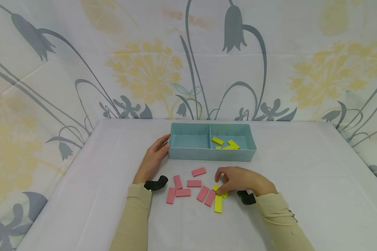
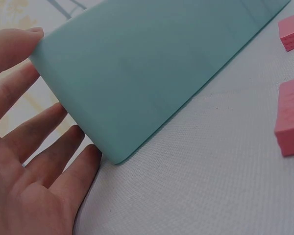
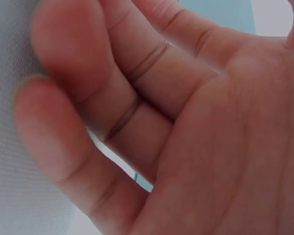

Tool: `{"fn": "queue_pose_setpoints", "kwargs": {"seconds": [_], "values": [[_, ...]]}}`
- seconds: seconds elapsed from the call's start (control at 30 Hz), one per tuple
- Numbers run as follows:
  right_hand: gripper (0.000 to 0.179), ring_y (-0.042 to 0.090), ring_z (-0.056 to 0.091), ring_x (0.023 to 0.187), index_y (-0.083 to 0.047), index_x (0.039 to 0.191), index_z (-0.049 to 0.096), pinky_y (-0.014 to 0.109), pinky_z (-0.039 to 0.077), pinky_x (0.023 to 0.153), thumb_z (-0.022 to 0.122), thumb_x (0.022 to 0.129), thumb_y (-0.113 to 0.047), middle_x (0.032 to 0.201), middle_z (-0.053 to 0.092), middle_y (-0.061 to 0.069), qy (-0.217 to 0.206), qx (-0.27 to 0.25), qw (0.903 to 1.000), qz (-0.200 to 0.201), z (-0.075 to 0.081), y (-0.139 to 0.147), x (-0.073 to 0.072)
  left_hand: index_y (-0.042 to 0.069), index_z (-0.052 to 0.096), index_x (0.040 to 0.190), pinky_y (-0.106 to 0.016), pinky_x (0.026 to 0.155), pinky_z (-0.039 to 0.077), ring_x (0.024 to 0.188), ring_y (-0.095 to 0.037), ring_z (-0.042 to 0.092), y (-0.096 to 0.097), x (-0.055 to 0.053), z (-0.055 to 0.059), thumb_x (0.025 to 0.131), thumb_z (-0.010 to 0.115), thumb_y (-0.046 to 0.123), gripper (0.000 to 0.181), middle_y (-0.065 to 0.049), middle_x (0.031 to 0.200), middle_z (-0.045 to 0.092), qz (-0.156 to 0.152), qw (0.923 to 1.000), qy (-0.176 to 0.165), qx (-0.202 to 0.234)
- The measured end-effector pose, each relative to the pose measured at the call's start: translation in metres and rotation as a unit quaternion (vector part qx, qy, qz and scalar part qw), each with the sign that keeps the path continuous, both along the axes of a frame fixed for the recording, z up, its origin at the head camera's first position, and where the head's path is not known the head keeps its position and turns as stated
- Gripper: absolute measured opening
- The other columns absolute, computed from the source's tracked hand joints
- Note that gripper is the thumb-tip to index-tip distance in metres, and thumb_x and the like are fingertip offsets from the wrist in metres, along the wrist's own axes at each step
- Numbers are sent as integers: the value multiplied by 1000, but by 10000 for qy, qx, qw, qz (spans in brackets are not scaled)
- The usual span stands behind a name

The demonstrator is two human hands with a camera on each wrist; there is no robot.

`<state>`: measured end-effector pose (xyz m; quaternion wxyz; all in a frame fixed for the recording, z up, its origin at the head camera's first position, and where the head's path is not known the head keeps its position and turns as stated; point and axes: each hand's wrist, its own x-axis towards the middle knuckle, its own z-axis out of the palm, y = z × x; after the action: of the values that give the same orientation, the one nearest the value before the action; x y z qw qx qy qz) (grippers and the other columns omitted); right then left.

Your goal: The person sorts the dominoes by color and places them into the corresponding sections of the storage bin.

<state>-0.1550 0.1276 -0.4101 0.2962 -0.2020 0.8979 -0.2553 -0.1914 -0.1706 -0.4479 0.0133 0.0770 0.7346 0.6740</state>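
My left hand (image 1: 153, 157) rests against the left end of a pale blue two-compartment box (image 1: 191, 154). In the left wrist view its fairly straight fingers (image 2: 49, 120) touch the box's end wall. My right hand (image 1: 242, 179) is low over the table with bent fingers, its thumb tip overlapping a yellow block (image 1: 225, 195) partly hidden beneath it. Just in front lies another yellow block (image 1: 218, 204), flat on the cloth. The right wrist view shows the fingers (image 3: 68, 44) loosely bent, with no block visible among them.
Several pink blocks (image 1: 194, 183) lie scattered between my arms, one pink block (image 1: 210, 198) right beside the yellow ones. Several yellow blocks (image 1: 217, 141) are in the box's right compartment; its left compartment (image 1: 190, 139) shows a bare floor. A flowered cloth (image 1: 201, 69) hangs behind the white-covered table (image 1: 301, 167).
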Motion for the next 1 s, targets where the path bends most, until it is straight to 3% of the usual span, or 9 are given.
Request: {"fn": "queue_pose_setpoints", "kwargs": {"seconds": [0.63, 1.0], "values": [[31, 15, 50, 63, -23, 91, 53, 30, 39, 60, 76, 70, -25, 67, 53, 1, 43, 231, 9997, -105, 0, -4, 2, 30, 43, 131, -33, 99, 32, 128, -16, 31, 1, 0, 0, 92, 50, 25, 40, 9, 137, 36, -39, 10000, 23, 41], [26, 14, 50, 59, -20, 92, 54, 29, 39, 57, 72, 73, -19, 65, 52, 1, 40, 72, 9999, -125, 4, -4, 4, 25, 42, 133, -33, 99, 32, 128, -16, 29, 1, 1, 3, 90, 53, 31, 45, 4, 139, 34, -67, 9999, -1, 133]]}}
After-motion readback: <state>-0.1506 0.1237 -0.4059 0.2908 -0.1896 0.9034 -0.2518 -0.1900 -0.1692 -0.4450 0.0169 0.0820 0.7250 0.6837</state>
